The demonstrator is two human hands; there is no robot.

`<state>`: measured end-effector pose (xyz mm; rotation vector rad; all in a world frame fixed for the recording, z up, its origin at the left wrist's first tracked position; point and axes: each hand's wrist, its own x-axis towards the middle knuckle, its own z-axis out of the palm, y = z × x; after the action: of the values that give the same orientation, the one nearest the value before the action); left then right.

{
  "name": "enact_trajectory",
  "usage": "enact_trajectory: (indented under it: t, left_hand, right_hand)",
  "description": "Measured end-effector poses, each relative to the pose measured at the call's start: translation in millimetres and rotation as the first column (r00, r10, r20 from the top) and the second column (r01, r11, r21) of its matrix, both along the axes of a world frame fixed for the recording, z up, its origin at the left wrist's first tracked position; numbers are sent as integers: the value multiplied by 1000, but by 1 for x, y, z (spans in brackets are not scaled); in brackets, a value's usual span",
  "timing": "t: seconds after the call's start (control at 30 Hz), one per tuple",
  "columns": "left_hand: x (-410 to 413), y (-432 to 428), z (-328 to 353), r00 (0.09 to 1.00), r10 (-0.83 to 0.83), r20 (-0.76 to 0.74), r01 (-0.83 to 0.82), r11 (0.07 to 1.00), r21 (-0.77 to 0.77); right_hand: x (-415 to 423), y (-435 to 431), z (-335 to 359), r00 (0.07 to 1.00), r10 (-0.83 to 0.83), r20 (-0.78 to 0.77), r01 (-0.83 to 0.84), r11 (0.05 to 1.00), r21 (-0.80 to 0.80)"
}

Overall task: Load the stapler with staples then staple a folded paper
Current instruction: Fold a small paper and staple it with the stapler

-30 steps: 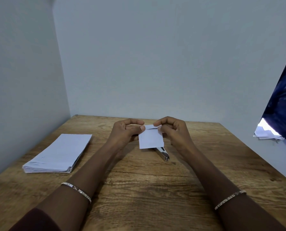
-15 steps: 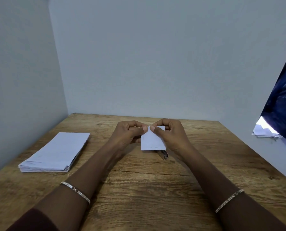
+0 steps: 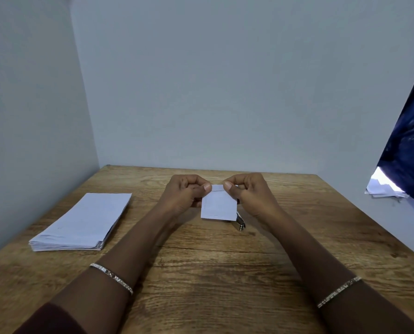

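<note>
A small folded white paper point(image 3: 218, 206) is held upright above the middle of the wooden table point(image 3: 225, 273). My left hand point(image 3: 184, 195) pinches its top left corner, and my right hand point(image 3: 249, 195) pinches its top right corner, with a narrow strip folded over along the top edge. A metal stapler point(image 3: 240, 222) lies on the table just behind and below the paper; only its shiny end shows at the paper's lower right.
A thick stack of white paper sheets point(image 3: 83, 222) lies on the left side of the table. Walls close the table in at the back and left. Past the right edge hang a dark blue cloth point(image 3: 411, 141) and some loose papers point(image 3: 384, 188).
My thumbs have moved apart along the paper's top edge, pressing a folded strip there. The paper now hangs squarer and hides more of the stapler.
</note>
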<state>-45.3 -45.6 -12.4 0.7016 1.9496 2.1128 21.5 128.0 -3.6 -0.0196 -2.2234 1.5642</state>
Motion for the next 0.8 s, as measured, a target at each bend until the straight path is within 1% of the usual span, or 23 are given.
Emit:
enact_trajectory:
  t: [0.1,0.17,0.27,0.43,0.53,0.7,0.8]
  left_hand:
    - [-3,-1,-2,1000,18,-8,-18,1000,-16]
    - [-4,-2,-2,999,30,-17,-30,999,-19]
    - [-5,-1,-2,999,34,-26,-34,999,4]
    - [0,1,-2,999,-7,-43,7,1000,-1]
    - [3,1,0,998,2,-59,-2,1000,-13]
    - [1,1,-2,997,13,-78,-16,999,-41]
    - [0,-2,1,996,36,-81,-40,998,-44]
  right_hand:
    - [1,4,1,992,105,75,-102,994,-42]
    - [1,7,1,989,128,79,-121,989,-89]
    - [1,8,0,990,133,45,-125,982,-142]
    - [2,1,-1,998,69,-15,-70,988,-140]
    - [4,0,1,999,27,-30,-29,996,-81]
    - [0,-1,0,999,-46,-15,47,992,120]
    - [-2,-1,0,1000,-8,-2,9,991,130]
